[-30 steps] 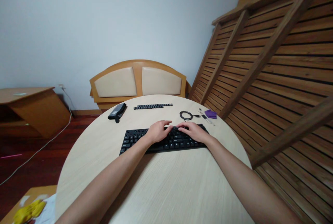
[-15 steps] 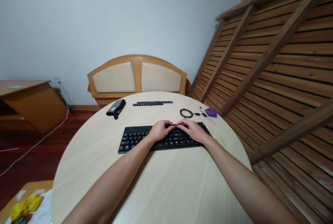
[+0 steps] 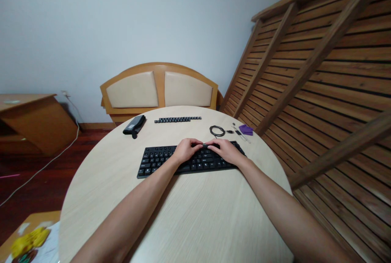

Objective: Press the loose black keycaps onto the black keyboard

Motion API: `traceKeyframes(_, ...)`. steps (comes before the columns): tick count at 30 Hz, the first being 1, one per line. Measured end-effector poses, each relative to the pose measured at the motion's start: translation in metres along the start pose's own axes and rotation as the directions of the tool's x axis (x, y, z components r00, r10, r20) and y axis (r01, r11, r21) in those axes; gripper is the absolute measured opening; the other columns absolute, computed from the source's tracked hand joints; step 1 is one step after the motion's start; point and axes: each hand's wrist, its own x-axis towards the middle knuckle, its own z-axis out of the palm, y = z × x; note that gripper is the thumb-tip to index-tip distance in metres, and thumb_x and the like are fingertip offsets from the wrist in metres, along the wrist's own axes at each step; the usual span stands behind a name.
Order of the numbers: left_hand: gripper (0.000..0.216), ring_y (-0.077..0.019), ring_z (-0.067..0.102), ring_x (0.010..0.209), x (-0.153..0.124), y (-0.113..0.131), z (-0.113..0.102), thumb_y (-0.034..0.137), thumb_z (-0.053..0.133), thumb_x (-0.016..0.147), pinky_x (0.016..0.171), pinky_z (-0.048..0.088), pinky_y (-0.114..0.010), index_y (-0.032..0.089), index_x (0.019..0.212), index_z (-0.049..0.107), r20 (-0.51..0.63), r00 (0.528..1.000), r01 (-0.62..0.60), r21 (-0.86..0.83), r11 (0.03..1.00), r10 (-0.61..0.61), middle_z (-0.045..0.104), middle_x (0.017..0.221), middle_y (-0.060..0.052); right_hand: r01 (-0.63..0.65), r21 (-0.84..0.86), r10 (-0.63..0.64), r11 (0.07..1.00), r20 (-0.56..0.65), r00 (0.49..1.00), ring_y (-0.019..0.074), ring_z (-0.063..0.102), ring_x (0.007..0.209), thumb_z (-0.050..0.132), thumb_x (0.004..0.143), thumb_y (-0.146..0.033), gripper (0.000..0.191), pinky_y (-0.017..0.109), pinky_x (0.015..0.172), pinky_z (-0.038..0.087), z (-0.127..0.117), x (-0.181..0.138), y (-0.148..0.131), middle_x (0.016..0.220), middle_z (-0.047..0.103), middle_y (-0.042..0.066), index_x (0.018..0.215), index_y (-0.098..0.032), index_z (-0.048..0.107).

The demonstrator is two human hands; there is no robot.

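Left hand (image 3: 187, 150) and right hand (image 3: 225, 151) close together at the far edge of a black keyboard (image 3: 154, 160)

The keyboard lies flat on a pale round table (image 3: 198, 214), under both hands, its long side running across in front of the person. Its left end shows uncovered to the left of the left hand, and its right end reaches a little past the right hand. Both hands have bent fingers, with the tips turned towards each other and only a narrow gap between them. A small dark bit (image 3: 204, 145) sits in that gap, too small to make out; whether the fingers pinch it or just touch the keyboard, I cannot tell.

Beyond the left hand, well apart from it, small dark keys (image 3: 174, 120) are lined up in rows. Further out to the left of that hand, near the table's rim, lies a black pouch (image 3: 133, 125). Just beyond the right hand is a coiled black cable (image 3: 217, 131). To the right of the cable are some thin tools (image 3: 241, 135), with a folded purple cloth (image 3: 246, 130) beside them. Past the table, straight ahead of the hands, stands a padded headboard (image 3: 161, 85), and a slatted wooden frame (image 3: 308, 75) leans at an angle to the right of the right hand
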Motion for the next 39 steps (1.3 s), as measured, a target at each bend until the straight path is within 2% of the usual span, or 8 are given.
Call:
traceKeyframes(11,0.019,-0.0205,0.071,0.098,-0.001,-0.001,0.001,0.023,0.069,0.085,0.092,0.051,-0.028,0.02,0.101,0.078,0.003,1.0,0.006,0.061,0.998,-0.007,0.078,0.102,-0.003,0.034,-0.012,-0.034,0.999,0.013,0.999,0.0244,0.071,0.102,0.063,0.092,-0.031,0.021,0.037,0.093,0.053,-0.002,-0.001,-0.002,0.109,0.077,0.004,0.108,-0.026,0.077)
traceKeyframes(25,0.017,-0.0196,0.071,0.098,-0.006,0.006,0.0,0.024,0.065,0.088,0.089,0.052,-0.026,0.023,0.099,0.078,0.013,0.999,-0.046,0.23,0.972,0.044,0.078,0.102,-0.001,0.032,-0.046,-0.032,0.998,0.002,0.999,0.0222,0.072,0.095,0.061,0.089,-0.023,0.018,0.036,0.09,0.054,-0.003,-0.002,-0.004,0.102,0.078,0.003,0.099,-0.024,0.077)
traceKeyframes(34,0.027,-0.0235,0.066,0.104,-0.017,0.026,-0.002,0.02,0.054,0.085,0.096,0.05,-0.034,0.021,0.101,0.076,0.03,0.993,-0.115,0.397,0.911,0.112,0.075,0.107,-0.004,0.079,-0.131,-0.076,0.988,0.026,0.997,0.0215,0.071,0.095,0.061,0.082,-0.014,0.022,0.034,0.09,0.053,-0.003,-0.001,-0.001,0.102,0.077,0.004,0.097,-0.023,0.075)
traceKeyframes(39,0.028,-0.0226,0.065,0.102,-0.021,0.031,-0.001,0.021,0.051,0.086,0.095,0.051,-0.032,0.02,0.101,0.075,0.064,0.98,-0.194,0.508,0.839,0.188,0.074,0.107,-0.005,0.054,-0.222,-0.046,0.974,0.04,0.998,0.0215,0.071,0.094,0.061,0.082,-0.014,0.021,0.032,0.089,0.053,-0.004,0.0,-0.008,0.098,0.077,0.004,0.095,-0.023,0.076)
